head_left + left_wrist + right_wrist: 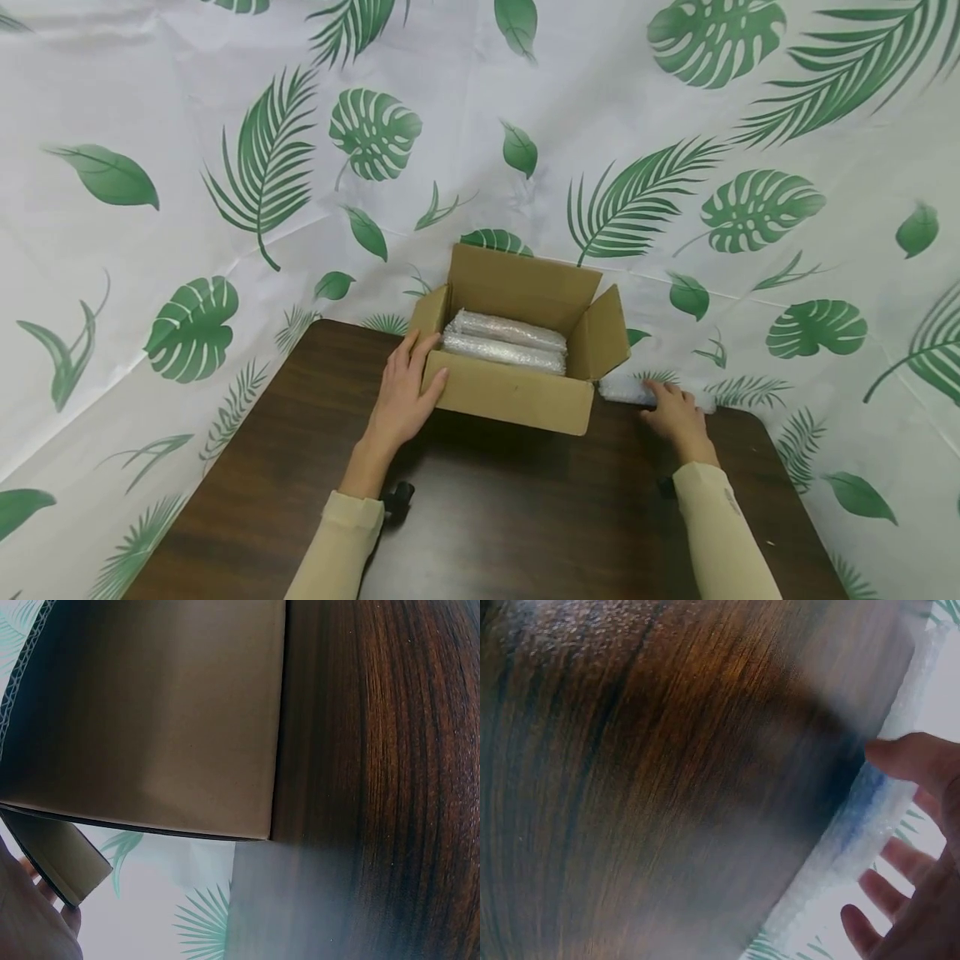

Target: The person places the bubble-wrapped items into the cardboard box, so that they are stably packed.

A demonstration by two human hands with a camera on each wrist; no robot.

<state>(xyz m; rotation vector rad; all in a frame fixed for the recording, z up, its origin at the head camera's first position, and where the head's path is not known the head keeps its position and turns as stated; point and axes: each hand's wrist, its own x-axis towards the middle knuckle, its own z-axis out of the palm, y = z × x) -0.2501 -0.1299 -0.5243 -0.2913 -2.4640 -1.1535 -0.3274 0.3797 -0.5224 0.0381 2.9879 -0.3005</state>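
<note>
In the head view an opened cardboard box [510, 398] stands on the table. Two bubble-wrapped rolls [504, 352] lie side by side in it. My left hand [405, 392] holds the left side of the box; the left wrist view shows fingers around a flap [64, 862]. To the right of the box, another bubble-wrapped roll [622, 389] lies along the table's back edge. My right hand [675, 417] reaches over it. In the right wrist view the thumb crosses this bubble-wrapped roll [862, 817], which shows a blue patch, while the other fingers spread along its far side.
The dark wood-grain table [517, 517] extends toward me from the box. Behind it hangs a white sheet [465, 150] with green leaf prints, close to the table's back edge. The box's right flap [606, 333] leans outward near the loose roll.
</note>
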